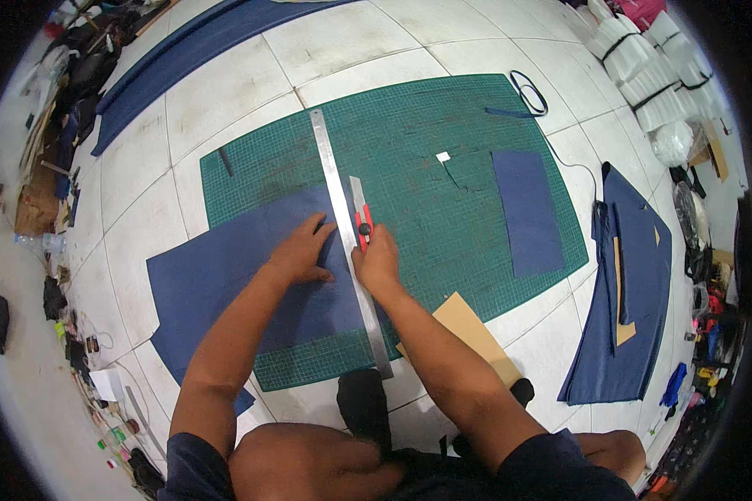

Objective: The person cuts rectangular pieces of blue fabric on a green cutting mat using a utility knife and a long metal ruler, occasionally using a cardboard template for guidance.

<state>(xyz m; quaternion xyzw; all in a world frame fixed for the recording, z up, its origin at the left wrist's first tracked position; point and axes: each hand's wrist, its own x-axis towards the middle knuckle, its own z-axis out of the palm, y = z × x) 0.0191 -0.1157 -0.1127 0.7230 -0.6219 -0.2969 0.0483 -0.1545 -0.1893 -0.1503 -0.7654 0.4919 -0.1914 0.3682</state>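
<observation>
A long steel ruler (332,172) lies across a sheet of dark blue fabric (226,250) on the green cutting mat (426,125). My left hand (302,253) rests on the fabric, fingers spread, with its fingertips by the ruler's left edge. In my right hand (378,263) is a red utility knife (363,224), its blade pointing away from me. The knife is along the ruler's right side, near the fabric's edge; whether the blade touches the fabric I cannot tell.
A blue fabric rectangle (528,213) lies at the mat's right. Tan cardboard (476,338) sits near my right forearm. Folded blue fabric (647,292) is on the right floor, a blue roll (184,54) at the back left. A blue strap (546,102) loops over the mat's corner.
</observation>
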